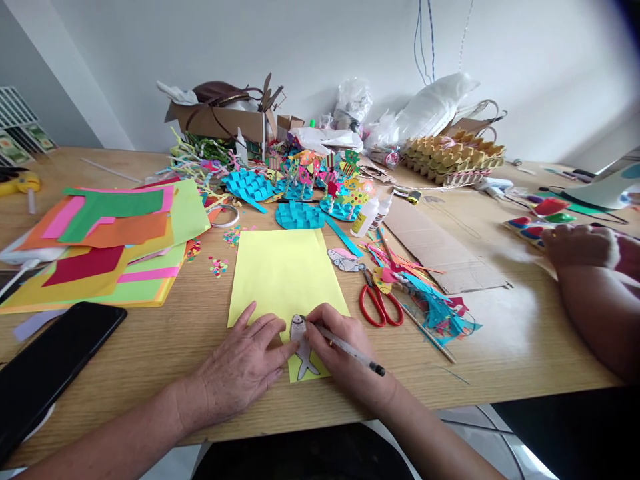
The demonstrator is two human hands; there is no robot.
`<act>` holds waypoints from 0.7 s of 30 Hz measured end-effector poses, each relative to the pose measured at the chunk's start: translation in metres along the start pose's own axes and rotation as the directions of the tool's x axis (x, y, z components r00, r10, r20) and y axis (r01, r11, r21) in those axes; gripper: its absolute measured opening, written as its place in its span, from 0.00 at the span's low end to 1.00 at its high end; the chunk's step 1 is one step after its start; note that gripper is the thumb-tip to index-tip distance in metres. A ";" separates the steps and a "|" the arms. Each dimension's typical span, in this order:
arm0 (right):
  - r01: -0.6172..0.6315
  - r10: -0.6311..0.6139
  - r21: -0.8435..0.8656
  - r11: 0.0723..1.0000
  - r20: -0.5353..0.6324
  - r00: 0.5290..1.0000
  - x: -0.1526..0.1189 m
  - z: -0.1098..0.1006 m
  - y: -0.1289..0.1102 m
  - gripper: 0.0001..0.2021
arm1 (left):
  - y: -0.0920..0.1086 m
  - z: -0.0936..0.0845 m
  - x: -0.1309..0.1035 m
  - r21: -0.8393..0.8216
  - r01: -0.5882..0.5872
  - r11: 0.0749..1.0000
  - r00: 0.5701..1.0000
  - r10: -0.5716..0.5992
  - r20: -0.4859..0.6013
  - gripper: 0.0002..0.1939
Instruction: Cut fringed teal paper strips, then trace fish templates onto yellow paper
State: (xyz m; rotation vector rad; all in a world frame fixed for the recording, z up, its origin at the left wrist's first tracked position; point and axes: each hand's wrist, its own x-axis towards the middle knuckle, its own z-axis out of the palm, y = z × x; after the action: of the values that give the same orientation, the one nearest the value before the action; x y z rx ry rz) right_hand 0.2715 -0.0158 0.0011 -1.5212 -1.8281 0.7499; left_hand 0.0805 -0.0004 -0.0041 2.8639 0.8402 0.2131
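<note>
A sheet of yellow paper [285, 267] lies in front of me at the table's near side. On its lower part rests a small fish cutout [303, 353], whitish with dark outlines, head pointing away from me. My left hand [250, 357] lies flat with fingers spread, its thumb pressing on the cutout's side. In my right hand [345, 343] is a pen [353, 351] with a clear barrel and black end, its tip at the edge of the fish's head. Red-handled scissors [381, 303] lie to the right, near another fish cutout [345, 259].
Coloured paper sheets [115, 247] and a black phone [65, 360] lie on the left. Blue paper crafts [300, 215], glue bottles [366, 217], paper scraps [440, 303], cardboard [440, 247] and egg trays [453, 160] stand farther back. Another person's hand [580, 247] is at right.
</note>
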 end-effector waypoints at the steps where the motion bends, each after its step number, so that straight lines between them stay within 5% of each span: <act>1: 0.003 -0.003 -0.029 1.000 -0.002 1.000 -0.001 0.001 0.000 0.03 | 0.000 0.000 0.000 0.005 -0.002 1.000 1.000 0.002 -0.006 0.24; 6: -0.026 0.026 -0.069 0.997 -0.011 1.000 0.001 0.004 0.001 0.04 | -0.006 -0.003 0.006 0.013 -0.089 0.996 0.996 0.090 -0.028 0.19; 16: -0.058 0.081 0.177 0.983 -0.128 0.988 -0.005 -0.017 0.002 0.04 | -0.023 -0.019 0.034 -0.252 -0.212 0.944 0.970 0.234 0.061 0.16; 21: -0.061 0.056 0.256 0.965 0.028 0.998 -0.009 -0.019 -0.003 0.04 | -0.027 -0.025 0.042 -0.357 -0.224 0.907 0.962 0.264 0.066 0.16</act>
State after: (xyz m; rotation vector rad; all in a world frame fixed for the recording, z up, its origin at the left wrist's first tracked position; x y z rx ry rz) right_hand 0.2855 -0.0250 0.0145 -1.4064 -1.6334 0.9923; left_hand 0.0974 0.0473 0.0195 2.6072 0.3728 0.2009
